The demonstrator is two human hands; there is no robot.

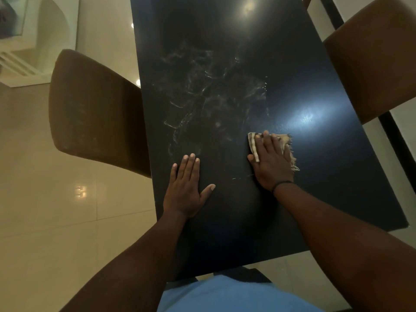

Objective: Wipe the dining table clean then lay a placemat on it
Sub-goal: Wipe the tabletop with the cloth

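A long black dining table (326, 176) runs away from me, with pale smeared streaks (202, 93) across its middle. My right hand (271, 164) lies flat on a frayed beige cloth (253, 144) and presses it onto the table, right of the streaks. The cloth shows past the fingertips and along the hand's right side. My left hand (186, 188) rests palm down on the bare tabletop near the left edge, fingers straight and thumb spread. No placemat is in view.
A brown chair (94, 109) stands against the table's left side and another brown chair (378, 59) at the right. Glossy cream floor tiles (56, 221) surround the table. The near table edge is just before my blue shirt (225, 296).
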